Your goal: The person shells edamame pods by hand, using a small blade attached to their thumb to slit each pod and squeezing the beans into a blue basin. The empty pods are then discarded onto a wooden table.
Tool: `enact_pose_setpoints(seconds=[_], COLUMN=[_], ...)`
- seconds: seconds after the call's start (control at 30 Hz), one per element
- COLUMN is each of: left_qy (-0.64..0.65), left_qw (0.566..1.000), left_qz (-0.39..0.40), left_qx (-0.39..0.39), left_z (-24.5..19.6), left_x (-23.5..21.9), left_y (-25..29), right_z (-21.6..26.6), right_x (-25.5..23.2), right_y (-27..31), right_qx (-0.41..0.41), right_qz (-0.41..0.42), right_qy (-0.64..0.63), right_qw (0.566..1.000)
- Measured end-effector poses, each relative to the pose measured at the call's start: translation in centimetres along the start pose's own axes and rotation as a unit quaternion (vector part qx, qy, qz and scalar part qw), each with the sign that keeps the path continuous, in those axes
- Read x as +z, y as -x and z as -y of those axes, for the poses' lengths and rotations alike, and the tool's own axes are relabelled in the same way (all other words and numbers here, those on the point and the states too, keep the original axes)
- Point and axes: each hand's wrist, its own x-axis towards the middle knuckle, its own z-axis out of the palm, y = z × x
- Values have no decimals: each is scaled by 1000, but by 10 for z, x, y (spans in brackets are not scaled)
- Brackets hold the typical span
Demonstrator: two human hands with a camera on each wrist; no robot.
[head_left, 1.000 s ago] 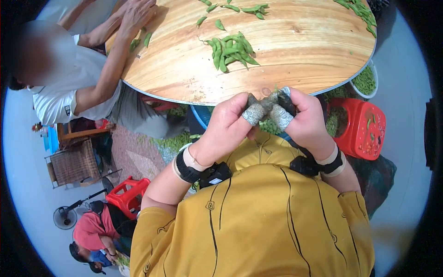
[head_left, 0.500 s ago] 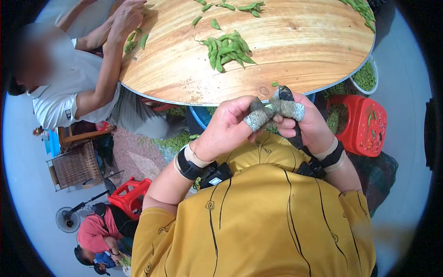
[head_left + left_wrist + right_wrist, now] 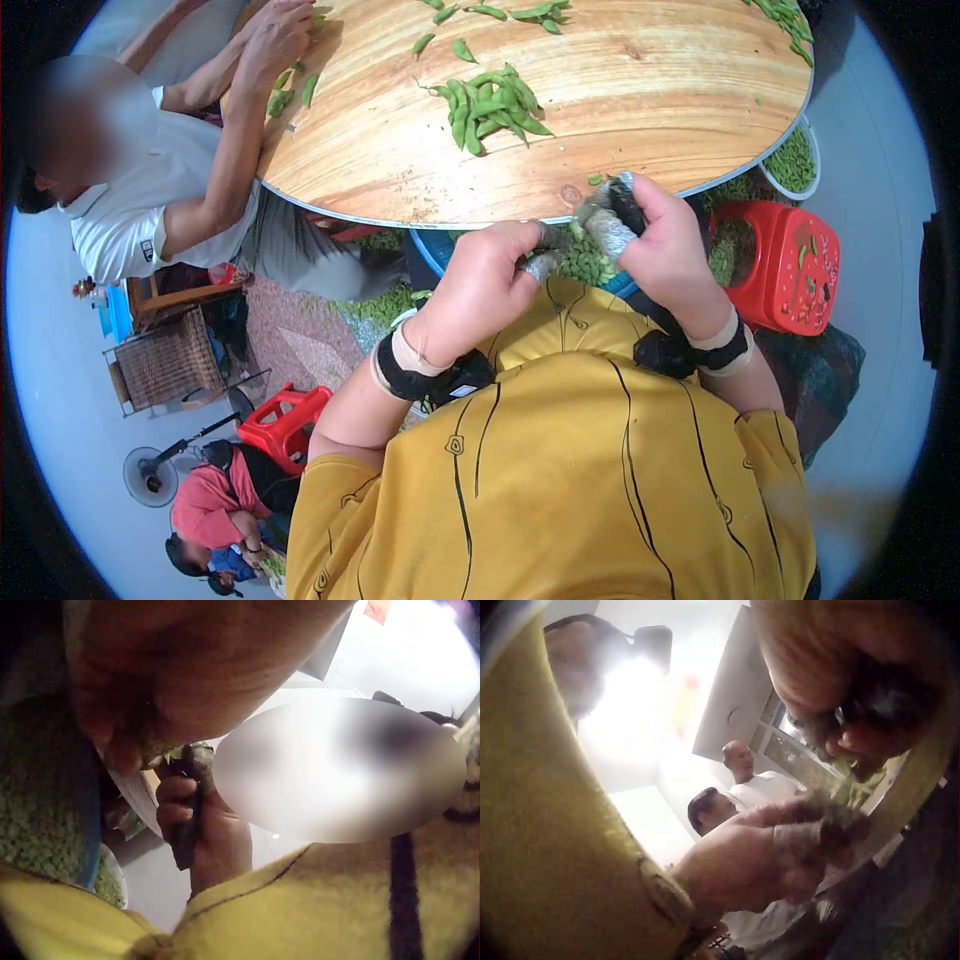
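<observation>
Left grip (image 3: 475, 280): curling inward; cannot tell if holding anything
Right grip (image 3: 672, 255): clasping a dark tool (image 3: 627, 208)
Pods (image 3: 495, 105): lying on the counter (image 3: 640, 140)
Beans (image 3: 588, 264): filling the blue tub (image 3: 430, 254)
Shelling: seemingly finishing one pod; next move probably calling for releasing scraps

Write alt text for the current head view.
The wearer's left hand and right hand, some fingers wrapped, are apart above a blue tub of green beans; a pile of pods lies on the wooden table beyond.
</observation>
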Motion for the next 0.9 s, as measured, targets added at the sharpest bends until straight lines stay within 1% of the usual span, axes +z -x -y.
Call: enact_pose_setpoints(seconds=[0.07,0.1,0.13,0.17,0.2,0.23,0.27,0.3,0.33,0.37,0.4,0.43,0.47,0.5,0.53,0.57,0.6,0.67,0.7,0.73,0.8,0.83,0.87,0.9], left_qy=[-147,-78,-74,-77,-78,-78,-87,-97,-96,-124,-151,-182,-182,-220,-257,-260,-261,-310,-310,-305,-300,-184,-66,31], left_qw=[987,991,988,989,990,989,990,990,990,980,963,957,956,938,917,918,918,921,920,919,918,952,970,972], left_qz=[14,-12,-22,-23,-23,-28,-35,-42,-46,-118,-189,-208,-211,-248,-285,-278,-279,-223,-223,-232,-238,-238,-233,-230], left_qx=[56,103,137,128,118,119,105,91,92,106,119,89,89,98,107,109,110,80,84,91,100,57,13,26], left_z=[1,7,8,7,5,2,-3,-5,-5,-3,-1,-2,0,2,3,4,6,9,8,7,5,3,3,16], left_x=[-5,-2,-3,-5,-7,-11,-15,-18,-21,-26,-32,-39,-44,-47,-49,-50,-51,-51,-51,-53,-55,-56,-57,-56], left_y=[3,3,5,6,7,5,3,1,-3,-10,-18,-26,-35,-45,-54,-60,-66,-76,-77,-77,-74,-72,-70,-72], right_z=[4,7,5,7,9,5,-1,0,-8,-21,-39,-59,-68,-65,-60,-56,-56,-60,-35,-29,-21,-11,2,10], right_x=[-15,-25,-36,-50,-58,-73,-90,-104,-117,-129,-138,-144,-147,-146,-144,-143,-141,-138,-128,-126,-122,-116,-108,-98], right_y=[4,6,12,18,22,28,35,42,47,53,63,76,84,86,87,88,89,90,80,77,73,68,60,52], right_qx=[5,8,-11,16,31,36,65,144,180,216,213,199,175,173,199,225,223,172,233,234,194,195,156,116], right_qz=[3,7,-10,-36,-88,-89,-85,-92,-106,-119,-119,-123,-121,-122,-110,-99,-101,-105,-79,-83,-69,-71,-56,-41], right_qy=[22,43,52,110,148,129,115,105,171,235,236,443,627,628,575,518,518,483,458,458,364,362,323,282], right_qw=[1000,999,999,993,985,987,988,980,963,940,941,866,749,749,786,819,819,852,854,854,909,909,932,951])
